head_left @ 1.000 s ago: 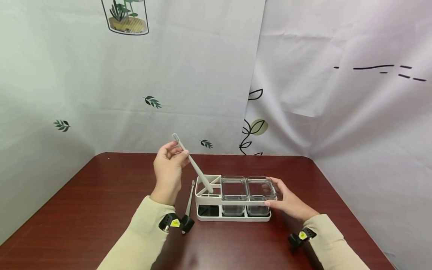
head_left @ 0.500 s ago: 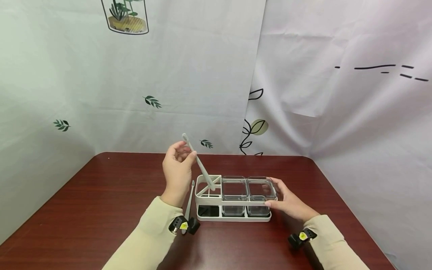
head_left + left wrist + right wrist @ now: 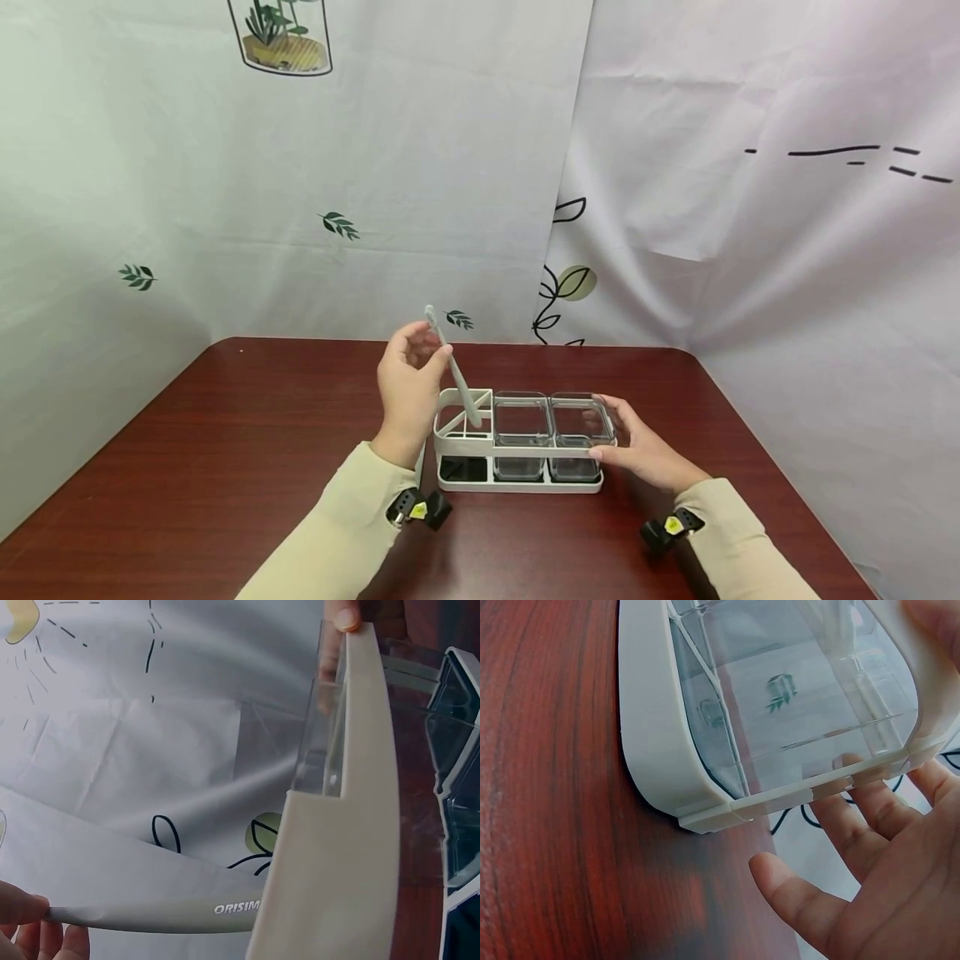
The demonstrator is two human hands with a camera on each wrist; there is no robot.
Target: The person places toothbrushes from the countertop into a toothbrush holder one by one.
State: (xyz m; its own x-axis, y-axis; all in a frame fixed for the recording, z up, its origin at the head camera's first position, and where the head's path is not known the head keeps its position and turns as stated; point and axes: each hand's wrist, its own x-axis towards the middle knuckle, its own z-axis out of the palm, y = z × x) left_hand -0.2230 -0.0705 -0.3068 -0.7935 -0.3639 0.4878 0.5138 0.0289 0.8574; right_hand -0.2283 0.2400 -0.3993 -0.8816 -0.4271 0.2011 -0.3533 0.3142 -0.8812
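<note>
My left hand (image 3: 408,387) pinches a pale grey toothbrush (image 3: 462,385) just below its bristled head. The brush slants, head up, and its handle end reaches the divided left section of a white toothbrush holder (image 3: 517,450). In the left wrist view, the holder's white side hides the end of the lettered handle (image 3: 165,916). Two clear cups, a middle one (image 3: 521,417) and a right one (image 3: 581,417), sit in the holder. My right hand (image 3: 641,446) grips the holder's right end, thumb at the front rail and fingers behind; the right wrist view shows several fingers (image 3: 870,814) along the rim.
A second toothbrush (image 3: 419,471) lies on the table left of the holder, mostly hidden by my left wrist. The dark red-brown table (image 3: 225,467) extends around the holder. Behind it hangs a pale printed cloth (image 3: 420,167).
My left hand has moved right and slightly down, carrying the toothbrush, which now stands steeper over the holder's left section. It now covers most of the lying toothbrush. The right hand stays put.
</note>
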